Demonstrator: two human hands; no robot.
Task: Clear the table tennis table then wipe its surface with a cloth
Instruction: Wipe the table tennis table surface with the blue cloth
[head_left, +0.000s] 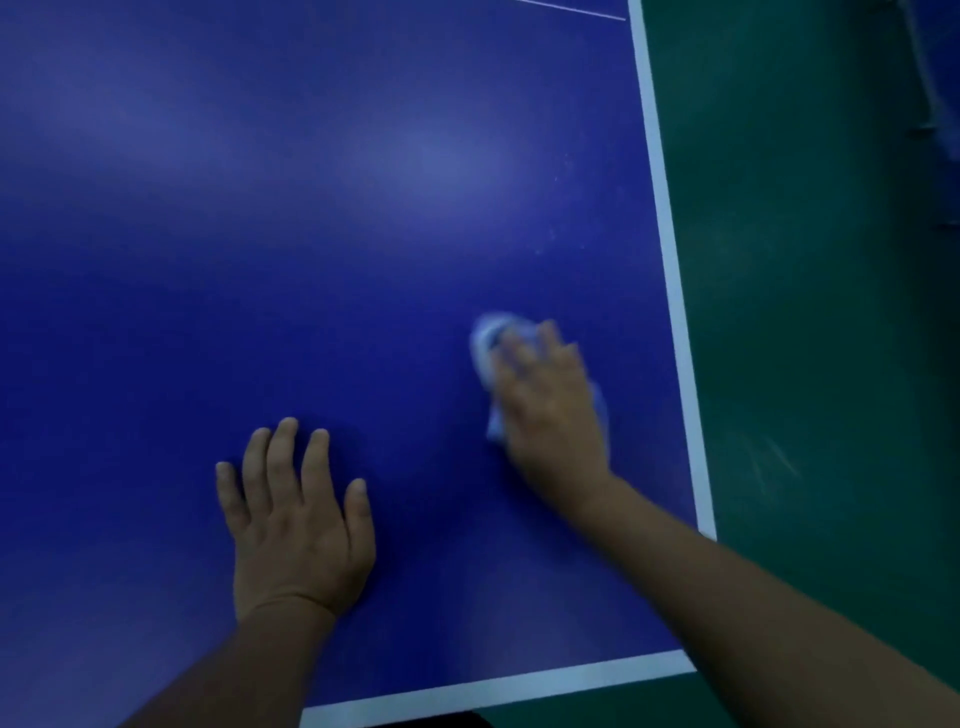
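Cloth (491, 358) (pale, blurred) under right hand (550, 410), fingers seemingly pressing it onto blue table (311, 208) near right edge. Left hand (296, 519) flat, fingers spread, resting on table, holding nothing.

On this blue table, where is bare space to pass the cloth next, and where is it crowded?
The whole blue surface beyond both hands is bare, up to the white side line. A smaller bare patch lies between the left hand and the right hand. It is tight only at the near right corner, where the right hand presses the cloth.
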